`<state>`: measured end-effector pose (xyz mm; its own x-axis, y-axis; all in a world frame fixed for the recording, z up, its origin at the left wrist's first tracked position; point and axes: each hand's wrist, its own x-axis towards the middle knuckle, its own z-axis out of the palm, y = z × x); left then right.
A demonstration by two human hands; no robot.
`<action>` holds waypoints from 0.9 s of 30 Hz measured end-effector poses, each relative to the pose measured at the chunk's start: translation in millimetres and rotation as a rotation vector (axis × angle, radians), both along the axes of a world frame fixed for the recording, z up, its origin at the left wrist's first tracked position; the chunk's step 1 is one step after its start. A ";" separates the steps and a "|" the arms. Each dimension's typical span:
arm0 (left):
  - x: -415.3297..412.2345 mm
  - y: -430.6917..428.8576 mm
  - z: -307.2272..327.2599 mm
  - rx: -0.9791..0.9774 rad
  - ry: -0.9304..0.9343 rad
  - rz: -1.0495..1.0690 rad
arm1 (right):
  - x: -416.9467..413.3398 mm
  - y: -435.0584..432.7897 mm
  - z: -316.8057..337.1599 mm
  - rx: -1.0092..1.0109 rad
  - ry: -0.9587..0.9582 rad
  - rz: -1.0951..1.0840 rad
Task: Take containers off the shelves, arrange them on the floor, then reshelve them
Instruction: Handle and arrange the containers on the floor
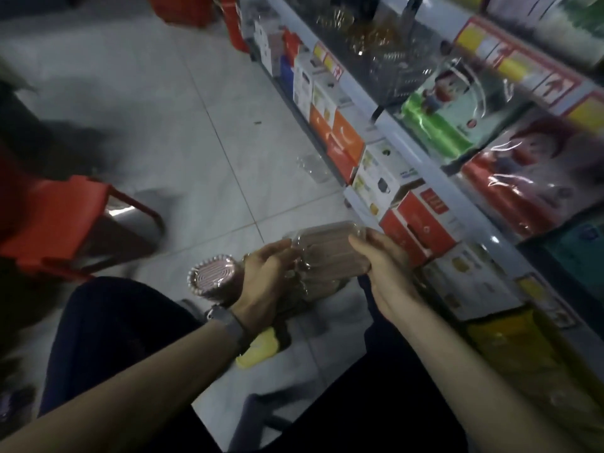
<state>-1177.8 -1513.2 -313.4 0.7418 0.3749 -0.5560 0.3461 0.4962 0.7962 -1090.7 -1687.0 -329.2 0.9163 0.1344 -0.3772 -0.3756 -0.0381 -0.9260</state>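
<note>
A clear plastic container with a brownish-pink inside [327, 248] is held above the floor between both hands. My left hand [266, 279] grips its left end and my right hand [380, 269] holds its right side, fingers curled over the rim. More clear containers [313, 289] stand below it on the floor. A round pink-lidded container [214, 277] stands on the tiles just left of my left wrist. Another clear container [313, 166] sits further off near the shelf base. The shelves [434, 178] run along the right.
The shelves hold boxed goods [343, 138], a wire basket [402, 70] and wrapped toys [529, 178]. A red plastic stool [75, 220] stands at left. A yellow object [258, 351] lies on the floor between my knees. Grey tile floor [183, 119] stretches ahead.
</note>
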 end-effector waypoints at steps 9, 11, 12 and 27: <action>26.0 10.6 -92.1 -0.051 0.122 -0.008 | 40.1 31.2 -83.3 -0.178 0.080 0.038; 36.9 16.2 -112.9 -0.057 0.142 -0.002 | 51.7 37.0 -99.9 -0.227 0.098 0.069; 42.8 18.6 -124.5 -0.054 0.149 0.003 | 57.9 39.2 -110.1 -0.257 0.104 0.082; 76.0 20.1 -265.5 0.032 0.260 -0.073 | 87.8 51.6 -243.4 -0.591 0.167 0.206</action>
<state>-1101.7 -1493.1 -578.9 0.6012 0.3458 -0.7204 0.5754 0.4383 0.6905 -1002.9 -1635.4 -572.6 0.8166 0.0277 -0.5765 -0.4430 -0.6101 -0.6569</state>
